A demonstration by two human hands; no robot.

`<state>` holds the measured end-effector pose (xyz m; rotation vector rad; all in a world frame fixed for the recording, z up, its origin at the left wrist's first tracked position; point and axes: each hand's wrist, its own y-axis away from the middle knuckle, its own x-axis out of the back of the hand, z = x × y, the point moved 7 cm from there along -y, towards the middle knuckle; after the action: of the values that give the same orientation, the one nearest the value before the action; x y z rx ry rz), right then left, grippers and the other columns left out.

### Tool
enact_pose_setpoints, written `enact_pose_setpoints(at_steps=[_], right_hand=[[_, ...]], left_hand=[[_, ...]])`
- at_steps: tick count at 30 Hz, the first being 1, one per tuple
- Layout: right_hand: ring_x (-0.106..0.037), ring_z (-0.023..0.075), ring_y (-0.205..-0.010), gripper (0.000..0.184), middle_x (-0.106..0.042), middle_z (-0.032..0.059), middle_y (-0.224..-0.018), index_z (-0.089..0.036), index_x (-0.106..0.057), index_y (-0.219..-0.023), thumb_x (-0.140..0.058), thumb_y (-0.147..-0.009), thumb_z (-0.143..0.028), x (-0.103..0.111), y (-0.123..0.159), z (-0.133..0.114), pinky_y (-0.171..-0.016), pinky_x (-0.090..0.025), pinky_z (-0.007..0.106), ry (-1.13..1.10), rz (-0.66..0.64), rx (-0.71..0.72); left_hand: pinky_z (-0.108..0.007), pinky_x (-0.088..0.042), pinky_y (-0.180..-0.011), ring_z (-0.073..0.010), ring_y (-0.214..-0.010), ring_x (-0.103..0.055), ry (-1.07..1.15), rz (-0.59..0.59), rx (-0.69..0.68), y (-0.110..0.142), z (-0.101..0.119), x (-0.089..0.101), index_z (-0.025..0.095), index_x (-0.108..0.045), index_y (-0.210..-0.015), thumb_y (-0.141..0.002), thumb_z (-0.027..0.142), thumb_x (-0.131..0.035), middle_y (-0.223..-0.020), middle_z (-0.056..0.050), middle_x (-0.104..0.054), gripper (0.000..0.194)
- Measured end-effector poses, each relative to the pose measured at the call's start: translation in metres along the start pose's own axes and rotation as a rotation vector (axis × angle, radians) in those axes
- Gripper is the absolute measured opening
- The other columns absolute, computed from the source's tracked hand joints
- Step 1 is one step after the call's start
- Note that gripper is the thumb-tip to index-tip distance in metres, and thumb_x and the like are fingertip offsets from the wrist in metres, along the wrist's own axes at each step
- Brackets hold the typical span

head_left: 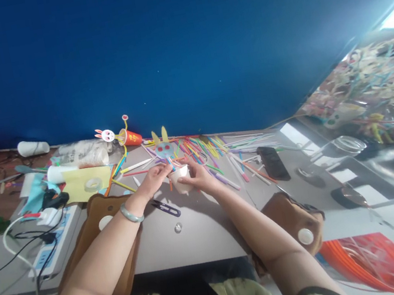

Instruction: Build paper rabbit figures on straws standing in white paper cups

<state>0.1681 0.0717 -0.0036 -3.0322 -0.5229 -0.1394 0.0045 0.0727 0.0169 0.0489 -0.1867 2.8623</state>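
Cradling a white paper cup (180, 177) in my right hand (195, 176), I have its thumb on the near side and its fingers curled around the far side. My left hand (158, 177) is just beside the cup's rim, its fingertips pinched on a blue straw (171, 162). Above the two hands, at the top of that straw, is a light-blue rabbit face (164, 149) with yellow ears.

Nearer me than the left hand, dark thread snips (166, 208) lie on the table (198, 241), with a small clear round piece (178, 227) beside them. Loose colored straws (215, 146) spread beyond and right of my right hand; farther right lies a black phone-like object (273, 163). Beyond my left hand, to its left, I see an orange cup (132, 137) on its side with a white rabbit face (107, 135). Farther left are a tape roll (93, 184) on yellow paper (76, 180) and a white power strip (52, 244).
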Motion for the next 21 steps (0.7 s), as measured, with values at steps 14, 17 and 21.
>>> enact_pose_setpoints(at_steps=[14, 17, 21], right_hand=[[-0.070, 0.0309, -0.115, 0.091, -0.067, 0.0122, -0.137, -0.023, -0.057, -0.143, -0.094, -0.063, -0.047, -0.006, 0.001, 0.007, -0.099, -0.058, 0.044, 0.071, 0.027, 0.072], [-0.070, 0.0318, -0.116, 0.090, -0.068, 0.0123, -0.136, -0.023, -0.057, -0.142, -0.094, -0.063, -0.048, -0.005, 0.002, 0.005, -0.100, -0.058, 0.045, 0.125, 0.056, 0.107], [-0.071, 0.0313, -0.114, 0.086, -0.068, 0.0134, -0.135, -0.021, -0.057, -0.140, -0.092, -0.066, -0.048, -0.006, 0.005, 0.001, -0.099, -0.058, 0.044, 0.193, 0.084, 0.150]], left_hand=[[-0.029, -0.048, -0.065, -0.0160, -0.064, -0.060, 0.176, 0.188, 0.014, 0.001, 0.007, 0.013, 0.015, -0.077, -0.073, -0.071, 0.066, -0.082, -0.065, -0.004, -0.070, 0.052], [-0.031, -0.051, -0.073, -0.0170, -0.068, -0.063, 0.208, 0.216, -0.015, 0.000, 0.007, 0.015, 0.015, -0.076, -0.071, -0.069, 0.065, -0.084, -0.071, -0.005, -0.073, 0.050], [-0.035, -0.052, -0.091, -0.0216, -0.086, -0.070, 0.209, 0.193, -0.046, -0.001, 0.007, 0.014, 0.016, -0.079, -0.076, -0.075, 0.063, -0.081, -0.082, -0.008, -0.078, 0.047]])
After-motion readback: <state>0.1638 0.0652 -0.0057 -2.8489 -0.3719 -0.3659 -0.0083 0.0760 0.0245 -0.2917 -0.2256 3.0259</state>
